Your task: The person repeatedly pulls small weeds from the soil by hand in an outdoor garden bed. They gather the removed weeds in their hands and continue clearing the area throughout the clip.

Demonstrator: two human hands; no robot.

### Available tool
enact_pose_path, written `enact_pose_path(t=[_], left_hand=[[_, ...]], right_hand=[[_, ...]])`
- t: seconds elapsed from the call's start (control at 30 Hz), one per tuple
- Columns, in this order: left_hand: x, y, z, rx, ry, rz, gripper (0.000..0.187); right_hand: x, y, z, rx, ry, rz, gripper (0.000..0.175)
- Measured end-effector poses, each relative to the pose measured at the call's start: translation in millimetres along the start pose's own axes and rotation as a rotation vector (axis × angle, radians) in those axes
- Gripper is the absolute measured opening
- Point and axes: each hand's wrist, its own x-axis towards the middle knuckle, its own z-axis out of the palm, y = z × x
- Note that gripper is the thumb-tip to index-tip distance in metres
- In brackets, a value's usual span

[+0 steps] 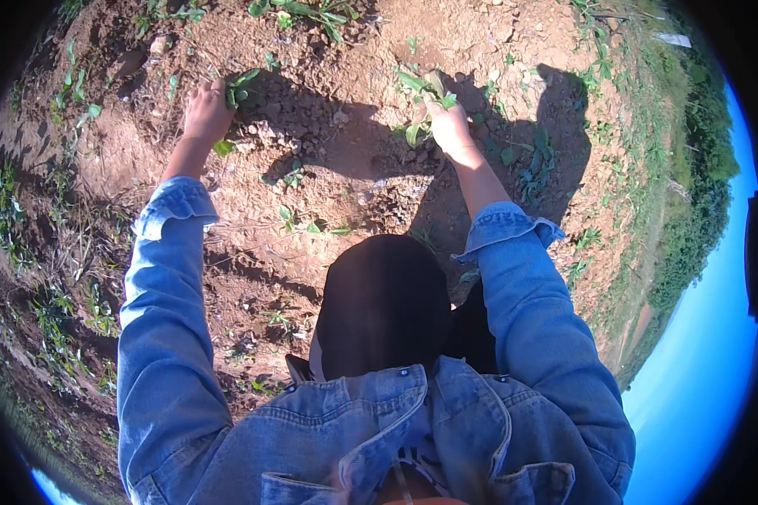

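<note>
My left hand point(208, 113) is low over the reddish soil, its fingers curled beside a leafy green plant point(242, 89); the fingertips are hidden, so its hold on the leaves cannot be told. On the right, my right hand point(448, 123) has its fingers and thumb closed on green leaves point(441, 100), with more leaves of a low plant point(412, 134) just beside them. Both hands are bare, below rolled denim cuffs.
Small weeds point(316, 226) grow in the cloddy soil point(278, 246) before my knee point(385, 303). A larger leafy plant point(322, 16) stands at the top. Dry stalks and weeds point(76, 240) cover the left side. Shadows fall around my right hand. Bushes point(701, 145) line the far right.
</note>
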Motion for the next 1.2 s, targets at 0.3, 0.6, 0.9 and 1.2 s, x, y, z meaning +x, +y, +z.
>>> enact_pose_path(t=[0.3,0.6,0.9,1.2], left_hand=[[23,8,-21,-0.015,-0.306,0.005,0.039],[33,-30,8,-0.041,-0.251,0.098,0.04],[59,-54,10,0.129,-0.428,-0.044,0.037],[84,288,-7,-0.101,-0.55,0.141,0.032]], right_hand=[[-53,-11,-207,-0.063,0.468,0.413,0.018],[-53,-38,-329,-0.615,0.154,0.406,0.026],[-16,27,-290,-0.803,-0.174,0.125,0.025],[-23,130,-242,-1.17,0.023,0.072,0.045]])
